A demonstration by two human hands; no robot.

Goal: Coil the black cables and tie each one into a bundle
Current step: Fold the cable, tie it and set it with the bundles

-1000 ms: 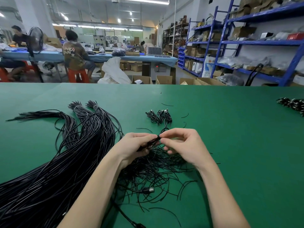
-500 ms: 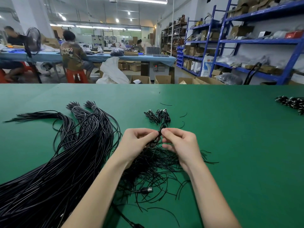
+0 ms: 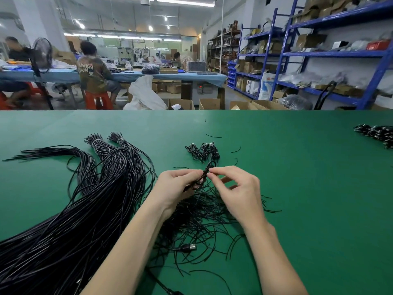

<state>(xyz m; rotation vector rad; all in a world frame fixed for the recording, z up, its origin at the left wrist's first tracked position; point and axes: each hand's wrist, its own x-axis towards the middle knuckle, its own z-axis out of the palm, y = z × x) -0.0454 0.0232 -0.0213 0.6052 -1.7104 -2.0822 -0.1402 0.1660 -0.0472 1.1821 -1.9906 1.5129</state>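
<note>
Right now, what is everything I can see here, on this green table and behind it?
Green table: one, fills the near half of the view.
Long cables: a big heap, black, table's left side, some ends tied with pale bands.
Short ties: a loose pile, black, under the hands.
Tied bundles: a few, black, just beyond the hands.
More bundles: a cluster, black, far right edge.
USB plug: one, black and silver, among the ties.
Coiled cable: one, black, between both hands.
Shelving: blue, right background, holding boxes.
Cardboard boxes: several, brown, on the floor behind the table.
Seated people: at a blue bench behind.
Left hand: grips the coil.
Right hand: pinches at its top.
</note>
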